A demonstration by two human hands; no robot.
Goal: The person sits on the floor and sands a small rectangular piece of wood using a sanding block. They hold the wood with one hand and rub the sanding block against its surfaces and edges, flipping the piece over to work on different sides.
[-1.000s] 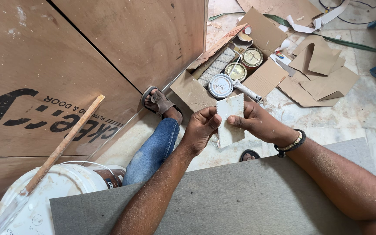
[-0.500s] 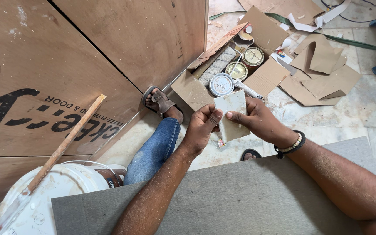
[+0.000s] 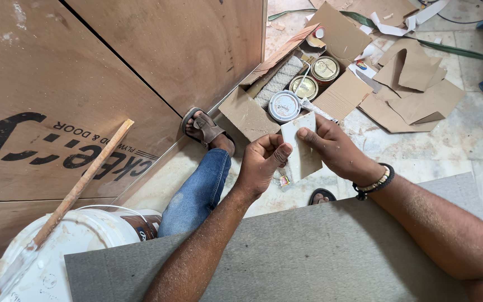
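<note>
Both of my hands hold a small pale rectangular sheet [image 3: 303,146], like a piece of sandpaper, out in front of me. My left hand [image 3: 264,162] pinches its left edge with curled fingers. My right hand [image 3: 334,148] grips its right side, thumb on top, a beaded band on that wrist. My forearms reach over a grey flat board [image 3: 286,254] that spans the lower frame.
A white bucket [image 3: 46,263] with a wooden stick [image 3: 82,182] stands at lower left. Plywood sheets [image 3: 113,72] lean at the left. My jeans leg [image 3: 197,190] and sandalled foot [image 3: 205,127] stretch toward an open cardboard box [image 3: 247,114] holding tins [image 3: 284,105]. Torn cardboard [image 3: 415,89] litters the tiled floor.
The sheet has tilted and shifted slightly lower between my hands; my fingers have regripped its edges. Everything else stays put.
</note>
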